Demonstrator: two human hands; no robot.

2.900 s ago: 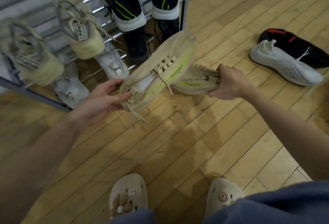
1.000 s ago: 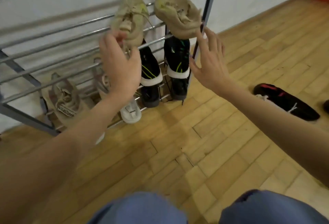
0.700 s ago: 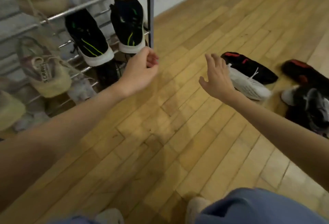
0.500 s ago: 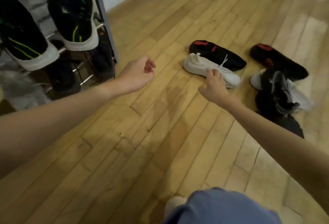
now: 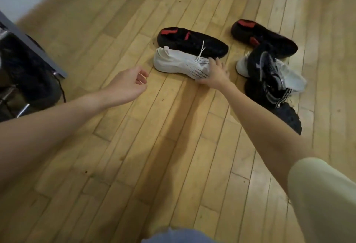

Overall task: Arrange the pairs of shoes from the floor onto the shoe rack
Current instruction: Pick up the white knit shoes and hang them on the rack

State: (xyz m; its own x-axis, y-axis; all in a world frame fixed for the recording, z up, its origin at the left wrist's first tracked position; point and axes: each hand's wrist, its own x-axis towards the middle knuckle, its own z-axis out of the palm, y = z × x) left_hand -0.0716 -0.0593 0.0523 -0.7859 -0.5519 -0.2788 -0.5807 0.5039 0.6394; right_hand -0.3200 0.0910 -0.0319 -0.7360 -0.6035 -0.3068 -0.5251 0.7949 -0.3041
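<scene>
Down on the wooden floor, the right hand lies over the toe end of a white knit shoe, with its fingers spread over the top and the thumb tucked at the near lower edge, so the hand clasps the toe rather than merely brushing it. This white shoe lies on its side, heel to the left, with a loose white lace sticking up from its middle. Just behind it and touching it lies a black shoe with red patches, also lengthwise. Its match, a second black shoe with red patches, lies well to the right and farther back. In front of that one sits a small heap: a black and grey trainer rests on top of a second white shoe, and another dark shoe lies at the near side of the heap, partly under them. The left hand hangs in the air above the boards, left of the white knit shoe and apart from it, holding nothing, its fingers loosely curled inward. At the far left edge, the lower corner of the shoe rack shows, with a black shoe already on it. A pale sleeve covers the right upper arm.
</scene>
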